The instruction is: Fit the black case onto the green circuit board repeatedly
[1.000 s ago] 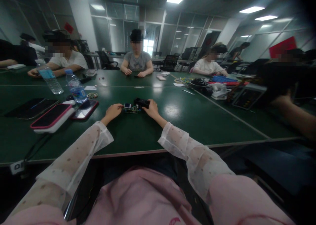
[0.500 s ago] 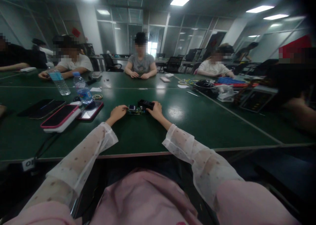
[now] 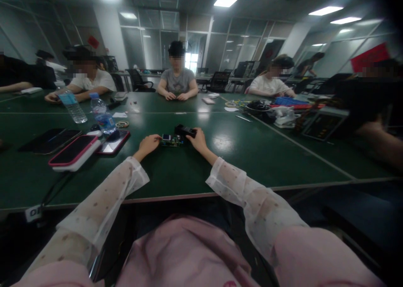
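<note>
A green circuit board [image 3: 173, 142] with a small dark screen [image 3: 166, 137] lies on the green table [image 3: 252, 157] in front of me. My left hand [image 3: 150, 145] is closed, its fingertips pinching the board's left end. A black box-shaped part [image 3: 185, 131] sits at the board's upper right, touching or just behind it. My right hand [image 3: 199, 142] is closed around the right end of that black part. Small parts on the board are too tiny to tell apart.
Phones [image 3: 74, 150] and two water bottles [image 3: 103, 117] stand or lie at the left. Farther right are cables, a white plastic bag [image 3: 285, 117] and a metal-cased box [image 3: 325, 123]. Several people sit around the table, one straight across [image 3: 178, 79].
The whole view has shifted slightly to the right, so things appear a little farther left. Both hands keep their holds, with the black part tilted a little differently.
</note>
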A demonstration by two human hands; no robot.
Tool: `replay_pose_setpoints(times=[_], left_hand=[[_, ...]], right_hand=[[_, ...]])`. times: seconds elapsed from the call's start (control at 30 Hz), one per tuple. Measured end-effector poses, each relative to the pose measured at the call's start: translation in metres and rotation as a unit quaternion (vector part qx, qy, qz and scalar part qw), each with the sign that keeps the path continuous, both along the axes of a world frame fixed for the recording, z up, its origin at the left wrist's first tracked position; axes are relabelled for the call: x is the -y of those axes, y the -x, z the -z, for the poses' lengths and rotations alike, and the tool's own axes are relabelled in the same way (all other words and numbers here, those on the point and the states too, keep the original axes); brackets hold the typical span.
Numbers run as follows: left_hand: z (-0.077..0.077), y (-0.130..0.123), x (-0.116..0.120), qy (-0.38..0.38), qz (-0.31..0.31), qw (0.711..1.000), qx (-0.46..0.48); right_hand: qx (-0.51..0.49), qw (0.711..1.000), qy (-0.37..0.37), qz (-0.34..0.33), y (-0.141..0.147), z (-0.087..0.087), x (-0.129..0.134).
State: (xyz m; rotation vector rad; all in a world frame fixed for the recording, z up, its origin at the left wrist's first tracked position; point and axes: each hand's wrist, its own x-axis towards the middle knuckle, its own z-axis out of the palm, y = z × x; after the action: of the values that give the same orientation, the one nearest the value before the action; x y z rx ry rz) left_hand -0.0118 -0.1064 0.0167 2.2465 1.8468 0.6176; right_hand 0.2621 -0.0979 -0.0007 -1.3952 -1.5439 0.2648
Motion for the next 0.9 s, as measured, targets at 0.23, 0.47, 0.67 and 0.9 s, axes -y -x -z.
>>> replay_pose_setpoints(times=[0.23,0.47,0.67,0.9], left_hand=[[-0.001,0.000,0.000,0.001,0.002,1.000,-0.003],[-0.003,-0.001,0.000,0.001,0.002,1.000,-0.015],[-0.002,0.000,0.000,0.004,0.003,1.000,-0.003],[-0.001,0.000,-0.001,0.003,0.007,1.000,0.024]], right_hand=[[-0.118,0.986,-0.054,-0.102,0.006,-0.014,0.002],[-0.064,0.975,-0.054,-0.205,0.014,-0.018,0.013],[-0.038,0.964,-0.048,-0.258,0.014,-0.017,0.015],[-0.028,0.963,-0.032,-0.266,0.016,-0.017,0.018]])
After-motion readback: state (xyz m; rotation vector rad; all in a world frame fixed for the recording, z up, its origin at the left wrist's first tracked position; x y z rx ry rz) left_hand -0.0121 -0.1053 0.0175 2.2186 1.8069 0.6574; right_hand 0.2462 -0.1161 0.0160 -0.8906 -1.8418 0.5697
